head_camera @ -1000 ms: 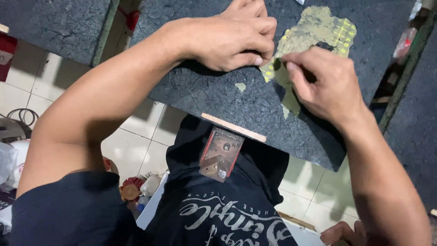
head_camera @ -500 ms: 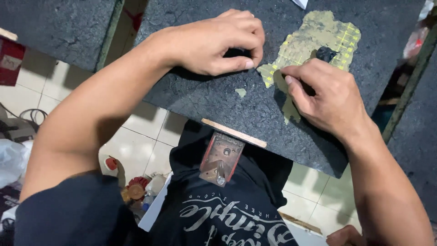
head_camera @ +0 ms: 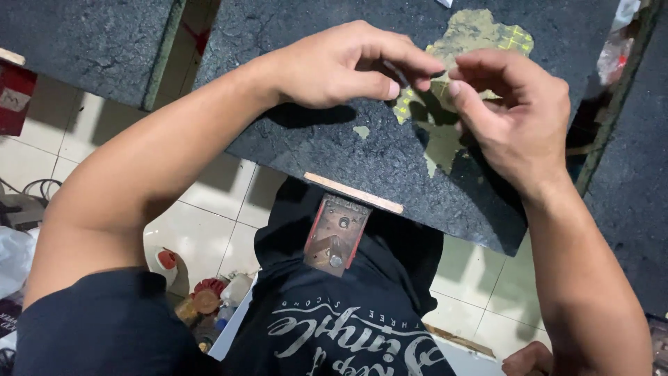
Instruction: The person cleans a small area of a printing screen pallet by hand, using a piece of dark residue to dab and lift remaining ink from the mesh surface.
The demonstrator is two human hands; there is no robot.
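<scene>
My left hand (head_camera: 348, 66) hovers over a dark rough board (head_camera: 327, 157), its thumb and fingers pinched on what looks like a thin dark tool (head_camera: 398, 72). My right hand (head_camera: 518, 115) meets it fingertip to fingertip, thumb and forefinger curled close together. Both are just above the lower left edge of a ragged yellow-green sheet (head_camera: 480, 31) lying flat on the board. Whether the right fingers hold a bit of the sheet is hidden. A small loose scrap (head_camera: 360, 131) of the same stuff lies nearer to me.
A wooden strip (head_camera: 353, 193) runs along the board's near edge, with a rusty metal bracket (head_camera: 337, 233) under it. Other dark boards stand at the top left (head_camera: 76, 42) and right (head_camera: 633, 195). Floor clutter (head_camera: 198, 299) and a red box (head_camera: 14, 97) lie left.
Both hands have lifted off the board and come together at the sheet's edge. The left hand was resting closed on the board; the right was pressing on the sheet.
</scene>
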